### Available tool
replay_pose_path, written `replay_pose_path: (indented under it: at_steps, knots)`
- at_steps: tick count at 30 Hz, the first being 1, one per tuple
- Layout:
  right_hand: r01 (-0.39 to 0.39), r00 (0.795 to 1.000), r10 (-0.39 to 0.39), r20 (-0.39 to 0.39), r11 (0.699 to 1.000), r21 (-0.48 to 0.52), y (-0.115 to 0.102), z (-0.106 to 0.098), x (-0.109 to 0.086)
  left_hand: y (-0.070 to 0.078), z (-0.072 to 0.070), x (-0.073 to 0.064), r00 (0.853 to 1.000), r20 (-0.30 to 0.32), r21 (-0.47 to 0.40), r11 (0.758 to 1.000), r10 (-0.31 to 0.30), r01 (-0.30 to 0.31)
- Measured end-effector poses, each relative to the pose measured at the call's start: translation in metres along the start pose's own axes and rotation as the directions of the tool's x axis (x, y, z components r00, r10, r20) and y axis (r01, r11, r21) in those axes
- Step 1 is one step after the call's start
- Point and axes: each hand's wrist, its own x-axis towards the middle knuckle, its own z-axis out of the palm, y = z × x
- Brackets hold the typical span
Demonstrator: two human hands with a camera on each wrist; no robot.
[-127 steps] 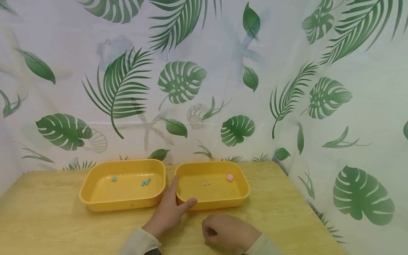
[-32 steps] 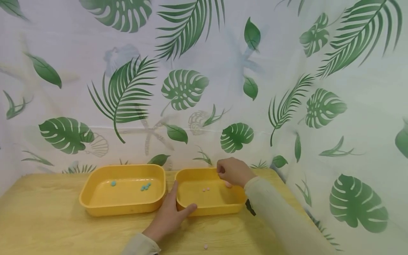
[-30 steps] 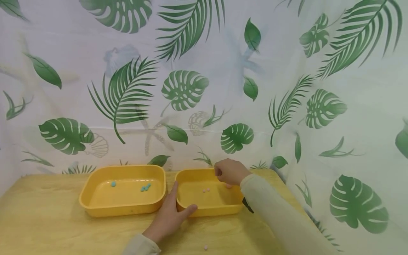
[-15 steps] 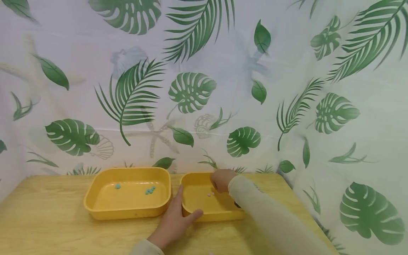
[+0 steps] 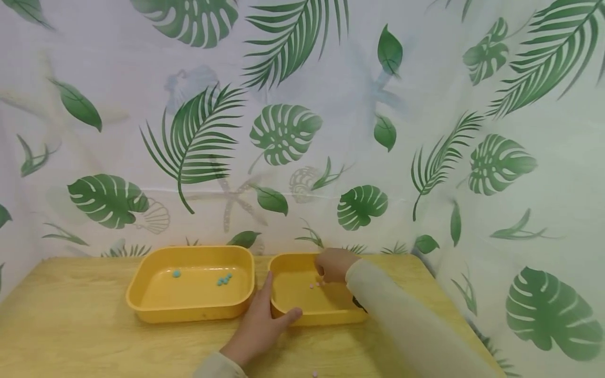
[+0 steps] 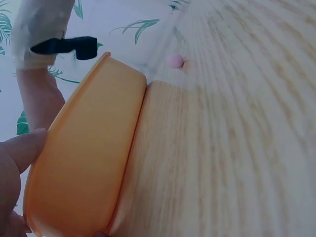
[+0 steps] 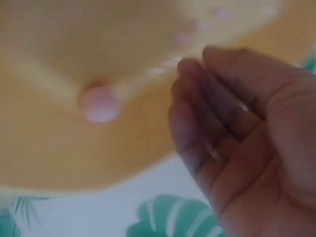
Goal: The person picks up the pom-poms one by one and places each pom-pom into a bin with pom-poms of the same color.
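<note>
My left hand [image 5: 260,325] holds the near left corner of the right yellow tray [image 5: 331,317], thumb on its front wall and fingers along its left side. In the left wrist view the thumb lies against the tray's rim. My right hand [image 5: 336,264] is down inside this tray, near its back wall. The right wrist view shows its fingers loosely bent with nothing between them. Close to the fingertips lie several small pink balls [image 7: 183,38] in a row on the tray floor. A larger pink ball [image 7: 100,103] rests in the tray, hidden by the right arm in the head view.
Left of it stands a second yellow tray [image 5: 170,315] with a larger teal ball [image 5: 176,274] and several small teal balls [image 5: 225,280] in a slanted line. One pink ball [image 5: 315,374] lies on the wooden table [image 5: 71,336] near its front. A leaf-print sheet hangs behind.
My right hand has gone from the table front, over the tray, down into it. Another small pink ball now lies beside the two there. My left hand keeps its hold.
</note>
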Motion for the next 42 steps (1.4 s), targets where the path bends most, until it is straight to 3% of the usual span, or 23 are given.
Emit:
replay_pose_path:
  at_steps: [5,11,15,18,22,26,29,39,42]
  knots:
    - [-0.012,0.991,0.032,-0.133,0.988,0.153,-0.017,-0.030,-0.040,-0.003,0.001,0.001,1.000,-0.002,0.009,1.000,0.014,-0.014]
    - [0.086,0.965,-0.012,-0.262,0.959,0.270,-0.040,-0.031,-0.094,-0.002,0.001,0.001,1.000,-0.001,-0.003,1.000,0.026,-0.026]
    - [0.158,0.966,-0.066,-0.251,0.917,0.367,-0.050,-0.015,-0.122,-0.002,0.002,-0.001,1.000,0.003,-0.010,1.000,0.013,-0.013]
    - [0.162,0.978,-0.085,-0.192,0.887,0.433,-0.056,-0.001,-0.134,-0.004,0.001,-0.001,1.000,0.000,-0.010,1.000,0.002,-0.002]
    - [0.112,0.994,-0.094,-0.062,0.866,0.487,-0.063,0.019,-0.139,-0.005,0.001,-0.002,1.000,-0.001,-0.015,1.000,-0.007,0.007]
    - [0.033,0.996,-0.067,0.055,0.874,0.484,-0.072,0.034,-0.136,-0.006,0.000,-0.003,1.000,-0.004,-0.013,1.000,-0.003,0.003]
    - [0.010,0.994,-0.062,0.093,0.877,0.480,-0.079,0.041,-0.133,-0.005,0.000,-0.003,1.000,-0.008,-0.002,1.000,-0.001,0.001]
    - [0.090,0.990,-0.128,0.058,0.895,0.437,-0.088,0.049,-0.133,-0.001,0.001,0.000,1.000,0.000,0.011,1.000,-0.003,0.003]
    - [0.074,0.990,-0.118,0.075,0.899,0.431,-0.090,0.050,-0.133,0.001,0.002,0.000,1.000,0.004,0.010,1.000,-0.003,0.003]
